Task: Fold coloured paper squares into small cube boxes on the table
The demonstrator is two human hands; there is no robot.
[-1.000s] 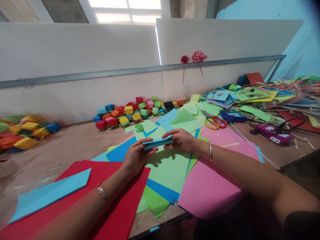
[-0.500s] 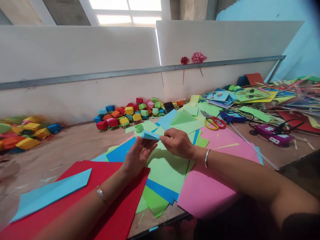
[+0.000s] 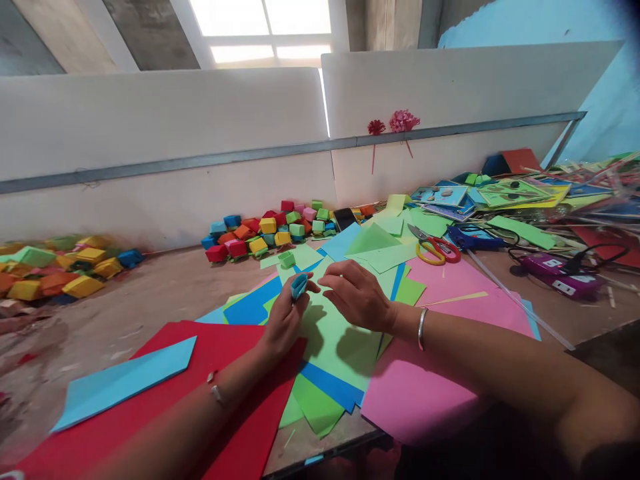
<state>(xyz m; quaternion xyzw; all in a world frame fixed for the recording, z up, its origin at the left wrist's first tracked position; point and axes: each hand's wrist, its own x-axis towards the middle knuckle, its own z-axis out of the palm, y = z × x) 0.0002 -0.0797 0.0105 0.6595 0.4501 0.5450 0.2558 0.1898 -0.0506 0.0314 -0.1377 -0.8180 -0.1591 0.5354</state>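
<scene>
L hand [image 3: 285,323]: pinching folded blue paper [image 3: 299,286], thumb + fingers, held up over lt-green sheet [image 3: 345,343] | R hand [image 3: 359,295]: fingers loosely bent, tips just beside paper; thumb hidden, can't tell if gripping | red sheet [image 3: 233,393] under L forearm | scissors [image 3: 436,249] on pink sheet [image 3: 415,393], beyond R hand | colored paper cubes [image 3: 268,225] at back, nr wall panel [image 3: 250,180]

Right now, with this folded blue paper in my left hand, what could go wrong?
The folded blue paper might spring open or slip, since only the left hand grips it and the right hand appears clear of it.
The loose light green sheet below could shift if bumped.
The scissors lie uncovered on paper, so a careless reach might catch a blade.
</scene>
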